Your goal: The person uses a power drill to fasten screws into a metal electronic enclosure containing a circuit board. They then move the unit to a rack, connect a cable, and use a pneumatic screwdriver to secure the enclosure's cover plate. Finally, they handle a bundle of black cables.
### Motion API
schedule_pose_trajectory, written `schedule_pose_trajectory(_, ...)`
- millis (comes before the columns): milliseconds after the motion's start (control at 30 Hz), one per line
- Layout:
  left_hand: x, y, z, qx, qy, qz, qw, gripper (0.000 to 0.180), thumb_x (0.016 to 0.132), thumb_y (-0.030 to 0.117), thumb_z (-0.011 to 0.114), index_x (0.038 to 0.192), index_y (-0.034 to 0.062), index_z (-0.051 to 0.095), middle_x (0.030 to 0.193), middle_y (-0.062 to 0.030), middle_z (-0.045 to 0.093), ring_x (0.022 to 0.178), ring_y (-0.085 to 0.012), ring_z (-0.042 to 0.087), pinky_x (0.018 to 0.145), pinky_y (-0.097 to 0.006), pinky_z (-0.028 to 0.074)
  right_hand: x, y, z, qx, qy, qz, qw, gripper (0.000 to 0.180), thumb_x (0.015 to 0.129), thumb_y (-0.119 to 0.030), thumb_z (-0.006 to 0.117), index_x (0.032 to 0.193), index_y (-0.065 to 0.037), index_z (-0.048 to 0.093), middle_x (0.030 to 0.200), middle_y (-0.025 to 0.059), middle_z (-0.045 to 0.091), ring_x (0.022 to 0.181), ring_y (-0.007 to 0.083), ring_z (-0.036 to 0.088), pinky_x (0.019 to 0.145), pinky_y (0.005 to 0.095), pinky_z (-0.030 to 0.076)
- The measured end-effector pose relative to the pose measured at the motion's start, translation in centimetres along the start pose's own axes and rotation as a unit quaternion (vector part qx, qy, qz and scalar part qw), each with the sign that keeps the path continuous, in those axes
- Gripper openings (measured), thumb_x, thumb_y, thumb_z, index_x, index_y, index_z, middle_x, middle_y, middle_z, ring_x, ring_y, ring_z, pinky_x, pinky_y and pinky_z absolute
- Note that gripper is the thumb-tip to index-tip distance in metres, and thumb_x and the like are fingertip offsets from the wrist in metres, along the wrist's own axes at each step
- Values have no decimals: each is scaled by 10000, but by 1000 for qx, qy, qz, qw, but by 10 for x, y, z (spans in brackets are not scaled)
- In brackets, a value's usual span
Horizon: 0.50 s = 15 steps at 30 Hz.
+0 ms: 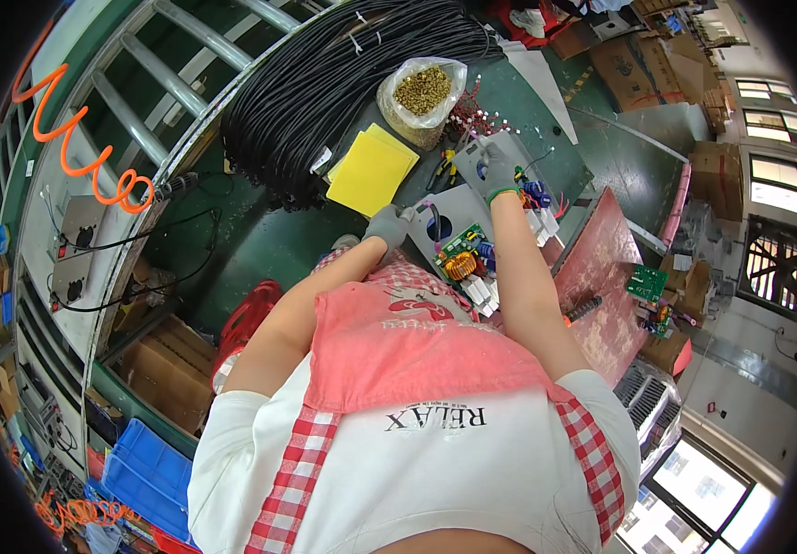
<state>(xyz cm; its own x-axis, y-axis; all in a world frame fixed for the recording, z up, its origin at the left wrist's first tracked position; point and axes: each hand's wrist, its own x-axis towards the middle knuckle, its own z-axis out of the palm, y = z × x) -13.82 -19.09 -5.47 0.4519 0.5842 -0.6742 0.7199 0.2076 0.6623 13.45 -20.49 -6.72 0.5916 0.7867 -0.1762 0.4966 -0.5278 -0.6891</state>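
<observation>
At twelve o'clock on the green workbench (260, 240) lies a big coil of black cable (324, 83); toward one o'clock, a bag of brass parts (421, 92) and yellow sheets (371, 171). Centre, the grey metal plate (458, 212) carries a green circuit board (467, 254). Left hand (387, 224) clasps the plate's edge; right hand (498, 171) presses the far panel, grip unclear. Steadying the plate firmly seems wise.
</observation>
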Motion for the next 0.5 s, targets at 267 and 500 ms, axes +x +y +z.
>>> schedule_pose_trajectory(267, -2, 1, -3, 12, 28, 2, 1000, 485, 894, 432, 525, 1043, -17, 633, 1018, -250, 642, 991, -368, 609, 876, -389, 455, -18, -32, 8, 82, 151, 89, 981, 174, 811, -162, 576, 836, -4, 645, 809, 126, 647, 730, 269, 662, 678, 368, 546)
schedule_pose_trajectory(500, -21, 5, -25, -188, -153, -84, 967, 338, 868, 322, 619, 976, 4, 648, 840, -105, 663, 781, -194, 642, 671, -343, 495, -30, -87, -18, -181, 74, 153, 969, 371, 773, -349, 636, 1029, -83, 664, 1033, 177, 641, 999, 328, 601, 858, 410, 474)
